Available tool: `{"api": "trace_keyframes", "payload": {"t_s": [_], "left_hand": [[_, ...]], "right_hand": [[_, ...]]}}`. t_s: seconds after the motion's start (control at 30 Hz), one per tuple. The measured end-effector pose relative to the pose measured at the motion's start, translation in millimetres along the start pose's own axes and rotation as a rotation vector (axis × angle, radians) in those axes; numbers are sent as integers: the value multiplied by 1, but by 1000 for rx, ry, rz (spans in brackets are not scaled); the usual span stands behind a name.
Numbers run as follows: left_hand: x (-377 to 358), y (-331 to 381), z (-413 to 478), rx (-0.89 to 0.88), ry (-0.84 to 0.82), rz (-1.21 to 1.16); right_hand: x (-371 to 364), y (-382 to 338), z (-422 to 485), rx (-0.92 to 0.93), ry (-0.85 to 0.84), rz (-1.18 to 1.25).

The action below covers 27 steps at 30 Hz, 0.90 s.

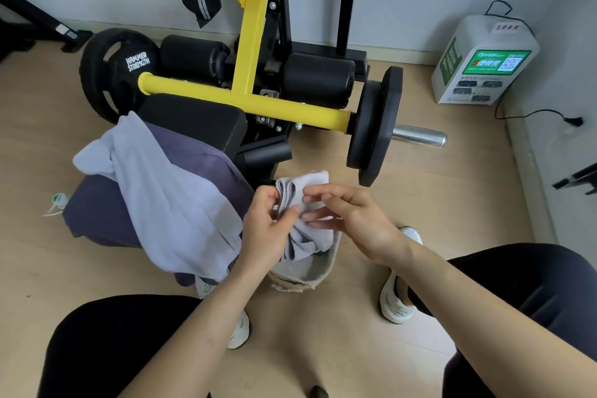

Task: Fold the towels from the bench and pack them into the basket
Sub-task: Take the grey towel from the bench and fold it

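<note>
A small pale lavender towel [303,186], folded into layers, is held above the basket [324,271] on the floor between my feet. My left hand [265,229] pinches its folded edge with thumb and fingers. My right hand [352,216] touches the towel's right side with fingers mostly extended. The towel's lower part hangs into the basket. On the black bench pad [197,121] at the left lie a large light lavender towel [161,194] and a dark purple towel [206,165] under it.
The yellow and black weight machine [252,74] stands right behind, with a weight plate [374,126] and steel bar end [420,137] jutting to the right. A white charging box [484,61] with a cord sits by the wall. My knees and white shoes frame the basket.
</note>
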<state>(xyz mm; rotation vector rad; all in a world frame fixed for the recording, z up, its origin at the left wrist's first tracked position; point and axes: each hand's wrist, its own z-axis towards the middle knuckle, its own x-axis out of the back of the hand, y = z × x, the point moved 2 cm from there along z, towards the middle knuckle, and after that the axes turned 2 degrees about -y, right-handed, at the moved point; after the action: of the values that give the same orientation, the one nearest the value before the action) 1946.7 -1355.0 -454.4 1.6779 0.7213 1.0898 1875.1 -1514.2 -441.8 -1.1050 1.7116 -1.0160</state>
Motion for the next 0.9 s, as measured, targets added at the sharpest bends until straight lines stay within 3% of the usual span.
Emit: {"api": "trace_keyframes", "payload": {"t_s": [0.1, 0.17, 0.37, 0.43, 0.57, 0.67, 0.9], "left_hand": [[8, 0, 6, 16, -11, -101], [13, 1, 9, 24, -38, -199], [27, 2, 16, 116, -143, -564], [28, 3, 17, 141, -160, -599], [33, 4, 17, 158, -137, -433], [38, 2, 16, 180, -256, -179], [42, 2, 12, 113, -375, -54]], "right_hand": [[17, -5, 2, 133, 199, -345], [27, -2, 4, 98, 285, -417], [30, 6, 9, 6, -22, -145], [26, 6, 9, -5, -47, -106], [27, 3, 7, -23, -4, -59], [33, 2, 5, -24, 6, -74], [45, -2, 2, 87, -87, -313]]}}
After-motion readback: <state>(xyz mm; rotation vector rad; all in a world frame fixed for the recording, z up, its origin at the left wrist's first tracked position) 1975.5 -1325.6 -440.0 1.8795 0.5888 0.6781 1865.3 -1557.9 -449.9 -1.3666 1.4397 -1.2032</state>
